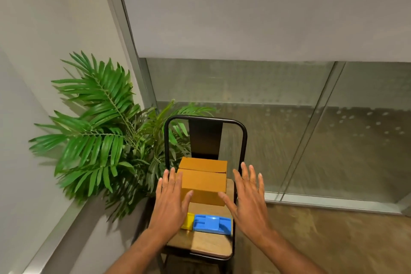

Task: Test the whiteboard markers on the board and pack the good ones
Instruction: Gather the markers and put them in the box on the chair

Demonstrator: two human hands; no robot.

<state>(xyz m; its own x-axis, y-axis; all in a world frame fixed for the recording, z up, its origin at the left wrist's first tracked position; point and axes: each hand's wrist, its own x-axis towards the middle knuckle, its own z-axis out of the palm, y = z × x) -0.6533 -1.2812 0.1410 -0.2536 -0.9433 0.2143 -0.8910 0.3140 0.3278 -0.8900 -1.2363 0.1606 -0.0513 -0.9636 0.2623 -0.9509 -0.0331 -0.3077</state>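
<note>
Brown cardboard box (202, 182) takes the rear half of the wooden chair seat (206, 244), just in front of the black metal backrest (205, 138). A blue plastic piece (212, 223) and a yellow block (188, 220) lie across the seat before it, with bare wood nearer the front edge. Green palm fronds (100, 129) crowd the chair's left side; open brown floor (311, 240) on the right.

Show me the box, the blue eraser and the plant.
box (203, 181): head view, on its near top flap.
blue eraser (211, 223): head view, on its raised middle.
plant (106, 144): head view, on a leaf.
</note>
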